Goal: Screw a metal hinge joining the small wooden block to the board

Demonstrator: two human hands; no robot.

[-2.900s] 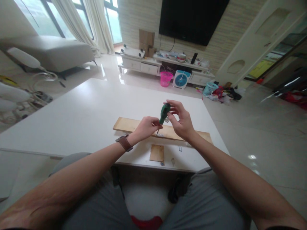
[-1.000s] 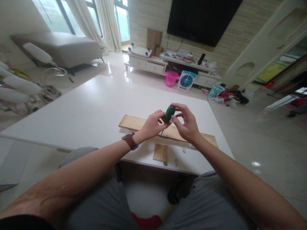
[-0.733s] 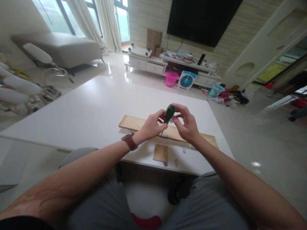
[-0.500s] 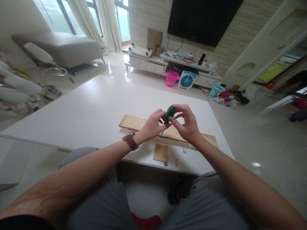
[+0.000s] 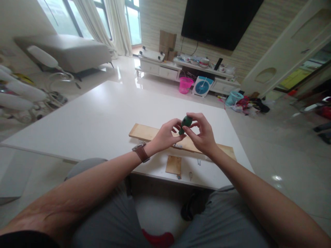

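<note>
My right hand [image 5: 201, 132] has its fingers and thumb closed around the thick upper part of a green-handled screwdriver [image 5: 186, 121]. My left hand [image 5: 168, 133], with a watch on its wrist, closes its fingers and thumb about the lower end of the handle. A thin dark shaft seems to show below, partly hidden by the left hand. Under both hands a long wooden board [image 5: 144, 132] lies across the table, with a small pale metal part [image 5: 178, 146] at its near edge. Closer to me is a small square wood piece [image 5: 173, 165].
The white table [image 5: 103, 113] carries a pair of screws [image 5: 199, 162], a small metal piece [image 5: 190, 175] and a tiny coloured item [image 5: 179, 177] near its front edge. Beyond it stand a pink basket [image 5: 185, 86], a blue fan [image 5: 202, 86] and a low cabinet [image 5: 169, 73].
The green handle has turned and tilted slightly to the right between my fingers. My left fingers have shifted a little along with it. The wood pieces lie as before.
</note>
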